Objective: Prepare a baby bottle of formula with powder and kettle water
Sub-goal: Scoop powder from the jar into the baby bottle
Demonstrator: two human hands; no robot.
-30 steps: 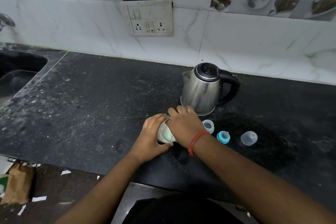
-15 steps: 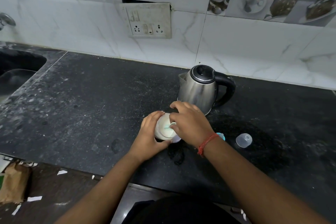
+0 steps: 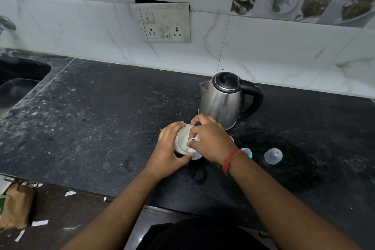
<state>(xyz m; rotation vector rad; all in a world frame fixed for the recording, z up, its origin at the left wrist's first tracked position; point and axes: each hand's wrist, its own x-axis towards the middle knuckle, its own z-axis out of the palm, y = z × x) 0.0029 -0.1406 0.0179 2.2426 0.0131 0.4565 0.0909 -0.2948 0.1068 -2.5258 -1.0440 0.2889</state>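
Note:
On the black counter my left hand [image 3: 169, 148] is wrapped around a small round powder jar [image 3: 182, 140] with pale powder showing inside. My right hand [image 3: 211, 139] reaches over its mouth and pinches a small teal scoop [image 3: 191, 140] in the powder. Just behind stands a steel kettle [image 3: 222, 100] with a black lid and handle. The clear baby bottle [image 3: 197, 156] is mostly hidden under my right hand. A teal teat ring [image 3: 248, 151] peeks out past my right wrist. A clear dome cap [image 3: 273, 155] lies further right.
A dark sink [image 3: 18, 79] is set in the counter at far left, with a tap [image 3: 7, 23] above it. A wall socket plate [image 3: 165, 22] sits on the marble tiles. A brown paper bag [image 3: 15, 208] lies low at the left edge.
My right hand has shifted from beside the jar to over its mouth, and the teal scoop is now in its fingers. The camera has moved slightly.

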